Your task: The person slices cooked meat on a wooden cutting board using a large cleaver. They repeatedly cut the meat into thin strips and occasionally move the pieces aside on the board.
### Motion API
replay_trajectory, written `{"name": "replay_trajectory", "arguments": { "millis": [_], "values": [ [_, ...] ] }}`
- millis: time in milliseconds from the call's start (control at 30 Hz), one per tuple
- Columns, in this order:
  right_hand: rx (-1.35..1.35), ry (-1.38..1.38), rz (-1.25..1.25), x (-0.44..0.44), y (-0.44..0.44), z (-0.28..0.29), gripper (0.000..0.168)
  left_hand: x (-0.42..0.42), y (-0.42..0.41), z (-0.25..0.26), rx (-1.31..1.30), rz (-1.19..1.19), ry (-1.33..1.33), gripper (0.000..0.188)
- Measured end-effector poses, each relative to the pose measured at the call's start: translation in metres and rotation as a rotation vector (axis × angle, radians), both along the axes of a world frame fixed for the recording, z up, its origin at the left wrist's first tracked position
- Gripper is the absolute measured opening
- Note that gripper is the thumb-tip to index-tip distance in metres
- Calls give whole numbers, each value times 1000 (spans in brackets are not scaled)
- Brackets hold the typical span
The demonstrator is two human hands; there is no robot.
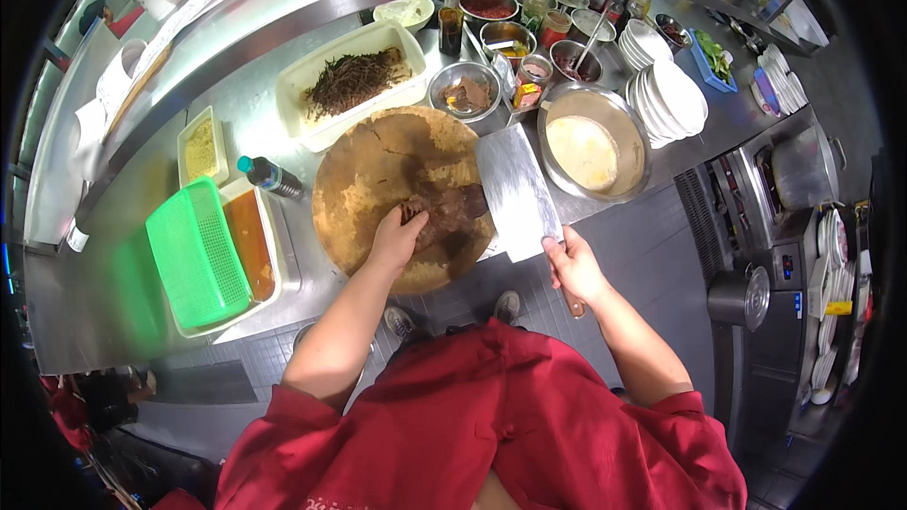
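Note:
My right hand [577,265] grips the wooden handle of a Chinese cleaver [519,191]. Its broad steel blade is turned face up at the right edge of a round wooden chopping block [382,156], and I cannot tell whether it touches the block. On the block lies dark brown meat [450,216], apparently cooked, with one end near the blade. My left hand [398,241] holds the meat's left end, thumb on top; the other fingers are partly hidden. Behind the block, a white rectangular tub [290,95] holds dark shredded strips.
A steel bowl of brown slices [464,69] and a large pot of pale liquid [542,134] stand beyond the block. Stacked white plates [673,103] are at right. A dark bottle [276,178] and a green basket [198,255] over a tub of brown liquid stand left.

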State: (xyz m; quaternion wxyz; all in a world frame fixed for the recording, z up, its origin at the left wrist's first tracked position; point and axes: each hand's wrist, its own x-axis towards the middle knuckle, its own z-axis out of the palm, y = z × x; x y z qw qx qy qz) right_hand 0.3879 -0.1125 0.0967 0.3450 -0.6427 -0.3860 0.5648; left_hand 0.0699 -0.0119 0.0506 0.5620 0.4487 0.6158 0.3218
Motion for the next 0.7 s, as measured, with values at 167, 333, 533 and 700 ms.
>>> {"name": "replay_trajectory", "arguments": {
  "millis": [167, 333, 533, 700],
  "values": [
    [-218, 134, 43, -31, -6, -22, 12, -47, -29, -40, 428, -261, 768, 52],
    [-264, -23, 58, -75, -2, -52, 27, -69, -15, -26, 744, -806, 776, 66],
    [-294, -186, 13, -85, -23, -81, 41, -59, 21, -50, 777, -1159, 711, 79],
    [-317, -227, 1, -96, -18, -91, 43, -59, 28, -58, 776, -1202, 709, 81]
  ]
}}
